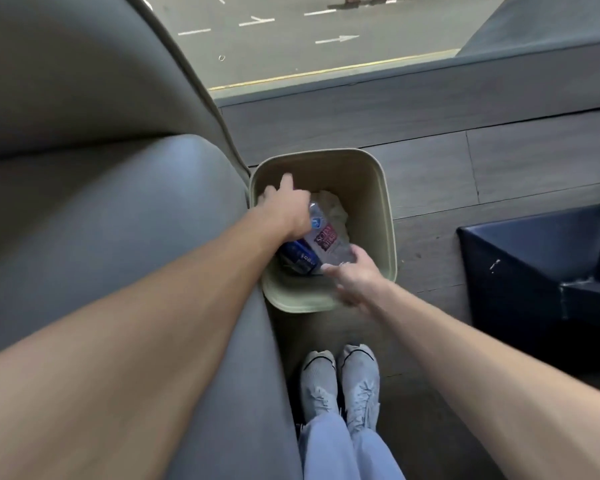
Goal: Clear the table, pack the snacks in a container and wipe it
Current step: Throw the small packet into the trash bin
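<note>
Item 1: grey upholstered seat (84, 209), filling the left side of the view, its rounded edge running down toward the lower middle.

Item 2: left hand (284, 209), reaching over the seat edge into the bin. The forefinger is pointing up toward the far wall of the bin; the remaining fingers are curling down around the upper end of the bottle. Whether they are truly gripping it or only resting on it cannot be told.

Item 3: beige waste bin (378, 188), square with rounded corners, standing on the wood-look floor (499, 168) just beside the seat.

Item 4: blue can (297, 259), lying inside the bin at its near left, partly under the left wrist and touching the bottle.

Item 5: clear plastic bottle (329, 242) with a dark red label, lying tilted within the bin mouth, neck end toward the left hand, base toward the right hand.

Item 6: crumpled white paper (333, 206), sitting deep in the bin behind the bottle.

Item 7: right hand (355, 282), hovering over the near rim of the bin, fingers loosely spread and half extended, fingertips touching or just beside the bottle's base; not closing around it.

Item 8: pale grey sneakers (340, 386) and light trouser legs, standing below the bin.

Item 9: dark blue padded stool (534, 271), sitting at the right, well apart from the bin.
</note>
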